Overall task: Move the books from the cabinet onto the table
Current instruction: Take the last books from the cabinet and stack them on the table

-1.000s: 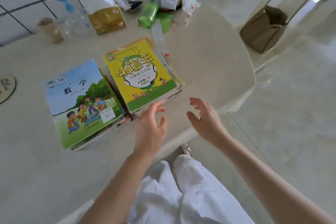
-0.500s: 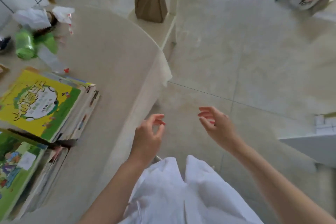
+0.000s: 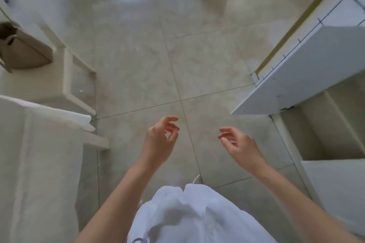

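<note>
Above the tiled floor, left hand and right hand hang apart, each grip loosely spread, holding nothing; no books in view; white surface edge at left; open white cabinet door at right; interior contents not discernible; judged mid-task, between loads; remaining count unknown.

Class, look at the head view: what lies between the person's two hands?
Nothing is held between the left hand and right hand; only bare floor tile shows there, in the head view.
</note>
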Demonstrator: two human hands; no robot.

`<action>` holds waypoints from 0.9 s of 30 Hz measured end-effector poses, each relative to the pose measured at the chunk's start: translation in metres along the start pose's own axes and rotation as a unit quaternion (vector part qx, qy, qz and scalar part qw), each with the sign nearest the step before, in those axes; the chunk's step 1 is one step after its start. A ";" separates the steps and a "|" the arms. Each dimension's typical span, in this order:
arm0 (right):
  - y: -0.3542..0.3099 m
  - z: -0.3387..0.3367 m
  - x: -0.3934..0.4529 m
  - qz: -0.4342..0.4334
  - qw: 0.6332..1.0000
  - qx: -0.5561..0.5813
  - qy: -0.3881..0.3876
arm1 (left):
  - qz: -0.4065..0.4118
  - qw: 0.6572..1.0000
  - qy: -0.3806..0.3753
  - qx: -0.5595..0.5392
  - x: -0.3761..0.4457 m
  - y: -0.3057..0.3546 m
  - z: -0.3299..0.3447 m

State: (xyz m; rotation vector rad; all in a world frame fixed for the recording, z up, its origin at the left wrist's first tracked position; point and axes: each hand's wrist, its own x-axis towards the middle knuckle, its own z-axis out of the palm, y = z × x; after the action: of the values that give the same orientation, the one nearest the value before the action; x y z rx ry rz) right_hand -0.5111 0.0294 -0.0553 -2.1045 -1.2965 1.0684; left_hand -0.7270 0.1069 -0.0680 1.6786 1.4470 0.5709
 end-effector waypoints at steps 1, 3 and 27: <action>0.009 -0.013 0.005 0.006 1.000 0.003 0.008 | 0.009 1.000 -0.012 0.003 0.011 0.009 0.012; 0.028 -0.045 0.015 0.025 0.999 0.015 0.033 | 0.027 0.999 -0.040 0.012 0.036 0.030 0.045; 0.099 -0.292 0.195 0.185 0.940 0.161 0.235 | 0.189 0.942 -0.278 0.014 0.350 0.325 0.276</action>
State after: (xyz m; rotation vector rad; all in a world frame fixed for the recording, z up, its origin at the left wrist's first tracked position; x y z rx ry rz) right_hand -0.1738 0.1642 -0.0232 -2.2023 -0.4764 0.7731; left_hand -0.2414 0.3633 -0.0174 1.9527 0.7378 0.2381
